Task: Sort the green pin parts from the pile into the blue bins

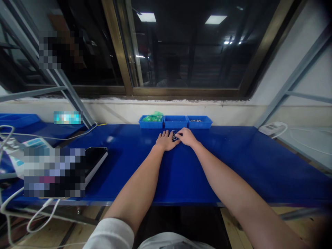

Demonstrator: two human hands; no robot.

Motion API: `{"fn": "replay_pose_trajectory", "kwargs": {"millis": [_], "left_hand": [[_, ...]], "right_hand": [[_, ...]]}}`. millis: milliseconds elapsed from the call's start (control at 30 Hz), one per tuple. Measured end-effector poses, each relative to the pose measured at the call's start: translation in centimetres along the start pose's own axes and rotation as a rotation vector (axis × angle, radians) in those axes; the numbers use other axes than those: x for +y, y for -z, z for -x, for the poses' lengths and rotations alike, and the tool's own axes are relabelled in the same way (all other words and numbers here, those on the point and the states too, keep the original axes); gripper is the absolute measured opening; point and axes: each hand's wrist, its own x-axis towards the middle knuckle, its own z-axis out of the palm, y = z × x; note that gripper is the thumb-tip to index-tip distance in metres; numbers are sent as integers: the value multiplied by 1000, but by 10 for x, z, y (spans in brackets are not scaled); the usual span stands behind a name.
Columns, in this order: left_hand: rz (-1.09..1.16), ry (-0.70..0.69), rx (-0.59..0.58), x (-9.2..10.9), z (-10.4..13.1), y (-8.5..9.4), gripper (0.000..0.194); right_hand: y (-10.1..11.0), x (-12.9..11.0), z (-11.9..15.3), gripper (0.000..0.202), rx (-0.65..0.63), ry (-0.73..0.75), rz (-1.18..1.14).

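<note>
My left hand [166,141] lies flat on the blue tabletop [181,173], its fingers stretched out and spread. Between my two hands is a small pile of slim, shiny metal pieces [174,136], partly covered by the fingers; their exact kind is too small to tell. My right hand [187,136] is bent over the right side of the pile, thumb and fingers drawn together in a pinch. Whatever is in that pinch is hidden. Just behind the hands stand a left blue bin [140,123] with green plastic packets [155,118], a middle blue bin [175,126] and a right blue bin [206,125] with small metal pieces.
A tablet-like device [97,157] with white cables lies at the left of the table. A power strip [271,128] sits by the right rear corner. Grey metal posts [75,100] rise at both sides, and a window [194,52] is behind the table.
</note>
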Motion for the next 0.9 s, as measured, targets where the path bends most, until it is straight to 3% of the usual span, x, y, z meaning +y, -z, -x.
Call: {"fn": "replay_pose_trajectory", "kwargs": {"millis": [233, 433, 667, 800, 900], "left_hand": [[4, -104, 70, 2, -3, -3, 74], [2, -168, 136, 4, -4, -2, 59], [39, -157, 180, 5, 0, 5, 49], [80, -170, 280, 6, 0, 6, 47], [133, -224, 336, 6, -1, 7, 34]], "right_hand": [[1, -4, 0, 20, 49, -43, -7], [2, -3, -4, 14, -23, -160, -68], [8, -7, 2, 24, 8, -162, 64], [12, -10, 4, 35, 49, -166, 117], [15, -13, 4, 41, 102, -125, 100]]}}
